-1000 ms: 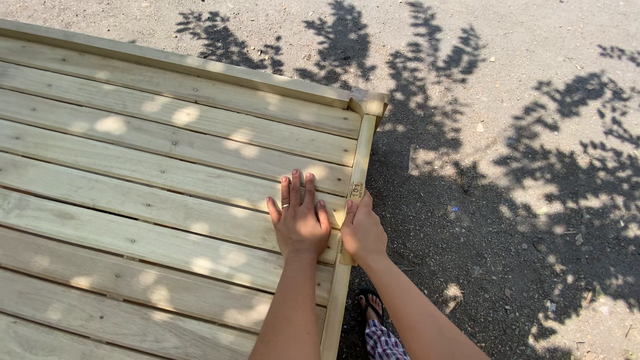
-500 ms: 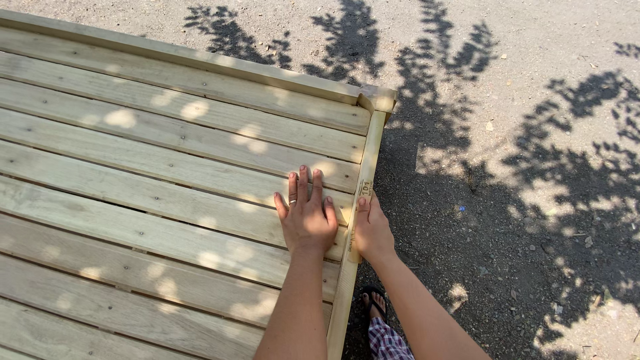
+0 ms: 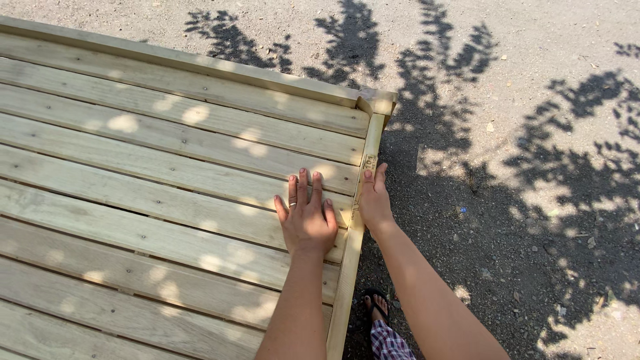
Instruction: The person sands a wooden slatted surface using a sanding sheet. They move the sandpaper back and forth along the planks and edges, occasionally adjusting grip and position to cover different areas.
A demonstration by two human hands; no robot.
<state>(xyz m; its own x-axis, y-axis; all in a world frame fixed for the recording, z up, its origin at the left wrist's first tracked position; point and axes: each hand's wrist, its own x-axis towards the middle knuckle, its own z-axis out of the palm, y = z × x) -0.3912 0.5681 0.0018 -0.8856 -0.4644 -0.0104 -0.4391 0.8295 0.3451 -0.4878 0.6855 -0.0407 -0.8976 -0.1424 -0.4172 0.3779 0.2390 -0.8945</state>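
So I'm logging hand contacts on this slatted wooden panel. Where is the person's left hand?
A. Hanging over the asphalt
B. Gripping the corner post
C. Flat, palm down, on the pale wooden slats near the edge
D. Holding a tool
C: the left hand lies palm down with its fingers spread on the pale wooden slats, close to the panel's side rail, while the right hand rests against that rail's outer side.

Both arms were bare to the frame's edge, with no sleeves. The left hand (image 3: 307, 223) wore a thin ring on one finger; the right hand (image 3: 375, 200) wore nothing. A black flip-flop (image 3: 375, 307) covered one foot, beside a checked garment hem (image 3: 387, 343).
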